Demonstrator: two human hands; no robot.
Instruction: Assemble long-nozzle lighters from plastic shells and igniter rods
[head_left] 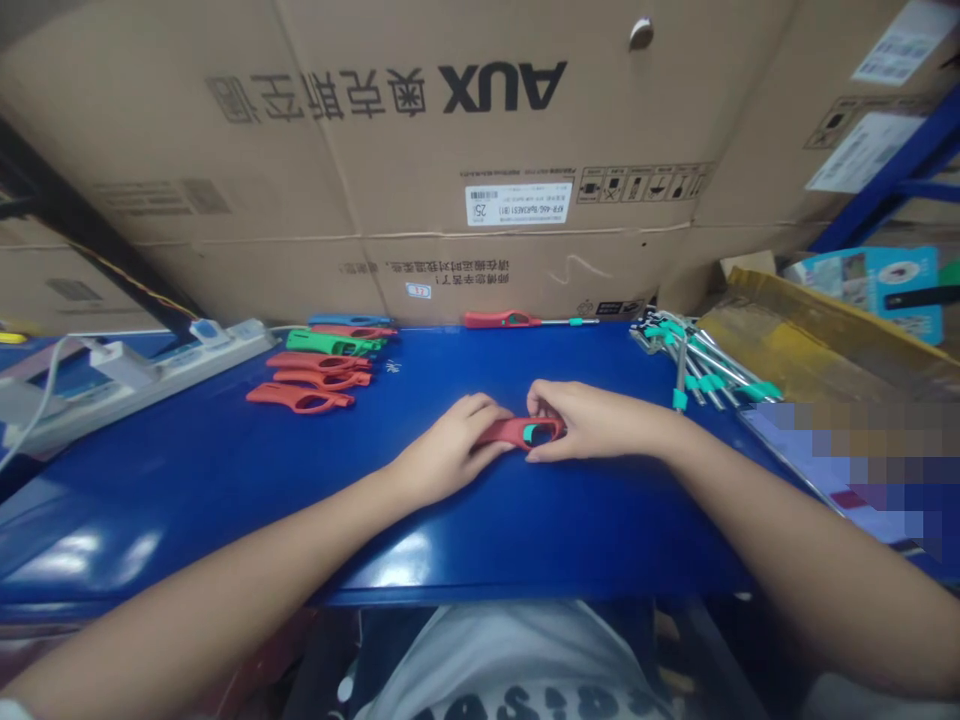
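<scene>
Far beyond my grip, stacked cardboard cartons (450,130) printed with AUX form a wall, and a blue steel shelf upright (892,170) rises to the far right. Under my hands lies a glossy blue table (525,540), which runs from the cartons to the table's near edge. Left of my grip, a white power strip (150,375) sits at an angle, with a white cable (37,390) beyond it. Also left of my grip, several loose lighter bodies lie in a loose row: red ones such as the nearest red handle (300,397), one green handle (330,344) and one blue handle (349,320). Straight ahead, by the cartons, lies a long assembled lighter (510,320) with a red handle and a metal tube. To the right is a bundle of metal tubes with teal collars (705,365), and past it a gold bag (817,340) and a teal printed card (862,290). My grip is narrow and closed on a red lighter body (517,432), held level just above the blue surface, midway across the table. My left hand (442,445) wraps its left end, while my right hand (592,420) pinches its right end between thumb and fingers. A teal insert (538,433) shows in its opening, just beside my right fingertips (534,398).
</scene>
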